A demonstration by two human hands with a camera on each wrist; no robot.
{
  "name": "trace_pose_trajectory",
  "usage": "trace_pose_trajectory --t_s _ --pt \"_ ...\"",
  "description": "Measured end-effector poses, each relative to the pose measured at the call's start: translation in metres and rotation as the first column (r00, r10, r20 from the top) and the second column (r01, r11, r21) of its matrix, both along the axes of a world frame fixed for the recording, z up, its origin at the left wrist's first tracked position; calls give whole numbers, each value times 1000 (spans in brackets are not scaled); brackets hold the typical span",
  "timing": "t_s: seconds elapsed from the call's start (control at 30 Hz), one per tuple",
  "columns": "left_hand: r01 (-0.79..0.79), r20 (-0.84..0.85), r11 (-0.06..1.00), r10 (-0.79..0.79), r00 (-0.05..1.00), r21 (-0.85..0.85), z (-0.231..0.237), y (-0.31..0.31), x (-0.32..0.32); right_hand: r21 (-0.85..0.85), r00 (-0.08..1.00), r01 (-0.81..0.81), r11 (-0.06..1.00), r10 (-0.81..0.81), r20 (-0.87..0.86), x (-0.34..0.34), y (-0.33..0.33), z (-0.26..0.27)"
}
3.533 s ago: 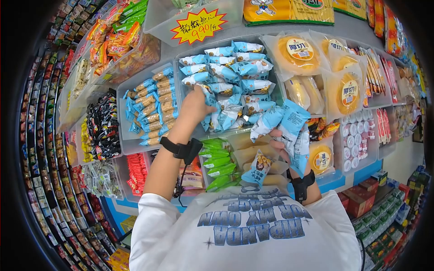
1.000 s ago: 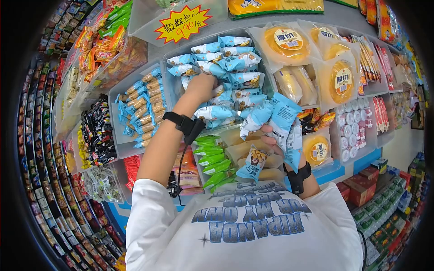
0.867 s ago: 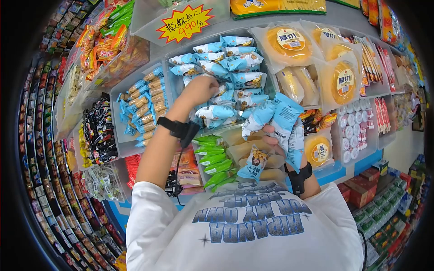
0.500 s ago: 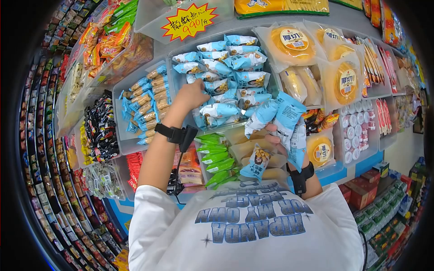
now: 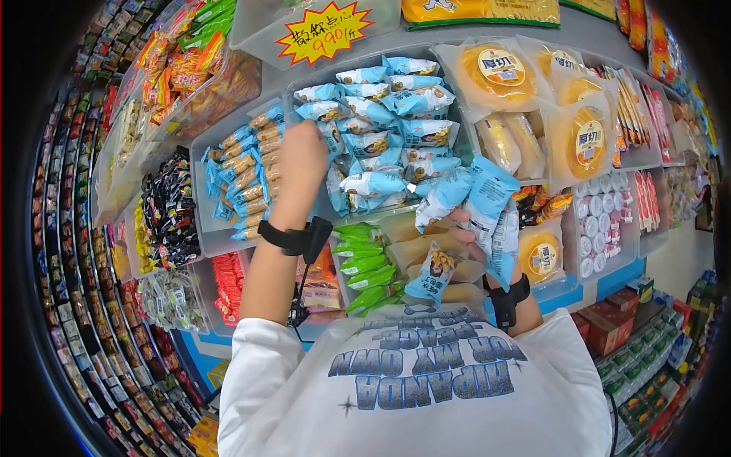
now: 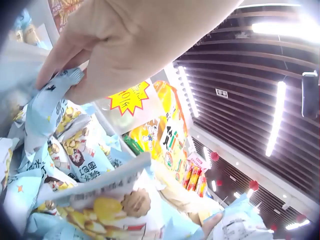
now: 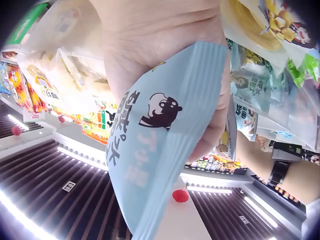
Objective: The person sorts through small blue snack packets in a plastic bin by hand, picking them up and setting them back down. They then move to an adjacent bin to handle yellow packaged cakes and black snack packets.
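At the left side of the bin of blue-and-white snack packets (image 5: 368, 145) is the left hand (image 5: 303, 156), knuckles up. In the left wrist view, thumb and fingers of that hand (image 6: 120, 50) pinch the crimped end of a blue packet (image 6: 44, 117), which stands tilted among others. The right hand (image 5: 461, 232) grips several blue packets (image 5: 487, 202) near the bin's front right corner. The right wrist view shows a large blue packet (image 7: 155, 120) against the palm of this hand (image 7: 160, 30), fingers curled behind it.
Left of the packets is a bin of brown rolls (image 5: 247, 179); green packets (image 5: 365, 266) lie in front. One blue packet (image 5: 432, 274) rests by the shirt. Round cakes (image 5: 499, 72) fill the right side. A yellow price sign (image 5: 324, 34) hangs behind.
The left hand has moved from the middle of the packets to the bin's left side, uncovering packets there. The right hand still holds its packets in nearly the same place.
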State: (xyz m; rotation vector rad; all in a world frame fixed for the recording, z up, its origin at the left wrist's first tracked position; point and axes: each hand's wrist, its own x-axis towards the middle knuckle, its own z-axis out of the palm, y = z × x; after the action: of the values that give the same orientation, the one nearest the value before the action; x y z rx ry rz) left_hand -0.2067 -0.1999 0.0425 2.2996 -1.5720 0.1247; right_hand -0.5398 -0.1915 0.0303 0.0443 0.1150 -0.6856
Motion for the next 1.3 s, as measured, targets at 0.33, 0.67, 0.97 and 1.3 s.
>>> trace_pose_trajectory --t_s 0.33,0.67,0.97,1.3 --pt "63 -58 940 -46 997 336 -22 5 -19 -8 998 -11 1000 12 54 0 -1 -3" --pt "136 97 962 -163 982 235 -43 4 -13 -52 998 21 998 -18 57 -3 0 -10" --pt "-81 -86 979 99 991 188 -47 0 -23 -39 998 2 999 0 66 -1 0 -11" --pt "-147 -280 985 166 946 85 -46 -3 -38 -53 999 -9 999 11 39 7 2 -8"
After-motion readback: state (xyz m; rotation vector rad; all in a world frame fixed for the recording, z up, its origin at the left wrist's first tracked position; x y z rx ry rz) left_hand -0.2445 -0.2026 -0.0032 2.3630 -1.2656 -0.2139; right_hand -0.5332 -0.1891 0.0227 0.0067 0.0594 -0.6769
